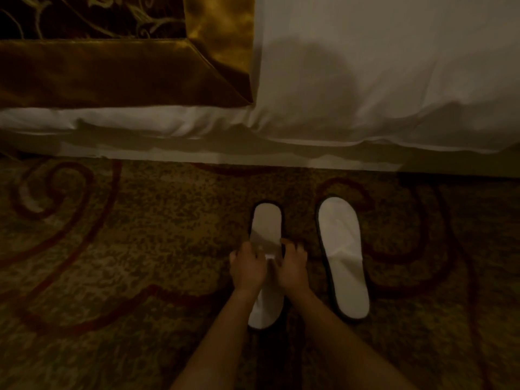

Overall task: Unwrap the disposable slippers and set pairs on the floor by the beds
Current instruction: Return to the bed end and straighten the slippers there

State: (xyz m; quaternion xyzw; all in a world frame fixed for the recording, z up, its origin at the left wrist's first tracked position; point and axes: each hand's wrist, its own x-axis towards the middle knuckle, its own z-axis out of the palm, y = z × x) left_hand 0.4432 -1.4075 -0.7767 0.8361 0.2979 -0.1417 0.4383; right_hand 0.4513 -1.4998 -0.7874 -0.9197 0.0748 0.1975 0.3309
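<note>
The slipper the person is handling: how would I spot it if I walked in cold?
Find the bed with white sheets, then look down at the patterned carpet beside it, where two white slippers lie side by side. It is the left slipper, with both hands, left hand and right hand, on its middle; the right slipper lies untouched.

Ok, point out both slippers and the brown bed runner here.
left slipper (267, 220): head view, upper white sole above the hands.
right slipper (344, 257): head view, middle of white top.
bed runner (118, 71): head view, brown satin border.
</note>
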